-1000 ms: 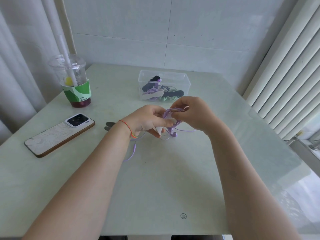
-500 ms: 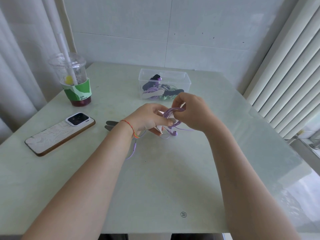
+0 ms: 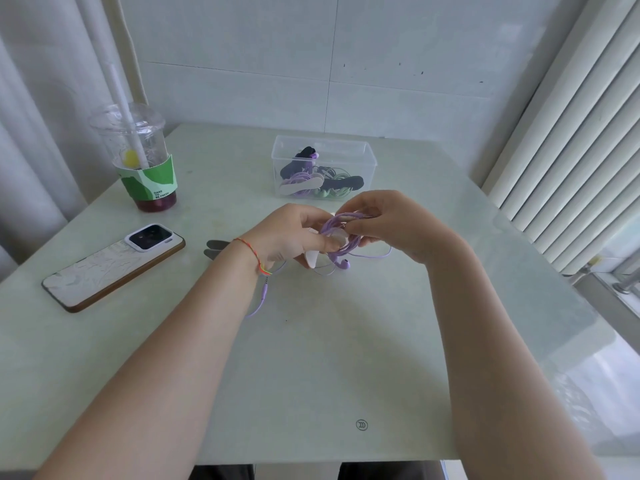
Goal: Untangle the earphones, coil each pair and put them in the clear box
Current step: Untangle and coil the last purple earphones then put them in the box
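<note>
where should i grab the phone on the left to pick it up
Take the phone by its two long edges near the middle, coming from above. It lies flat, camera side up, slanted on the table, with bare table along both long edges, so a grip across its narrow width fits.

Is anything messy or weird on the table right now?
A little. The purple earphones both hands hold aren't fully coiled: the plug end trails loose on the table under the left wrist, and one earbud dangles below. Nothing looks spilled or broken; the drink cup stands upright.
</note>
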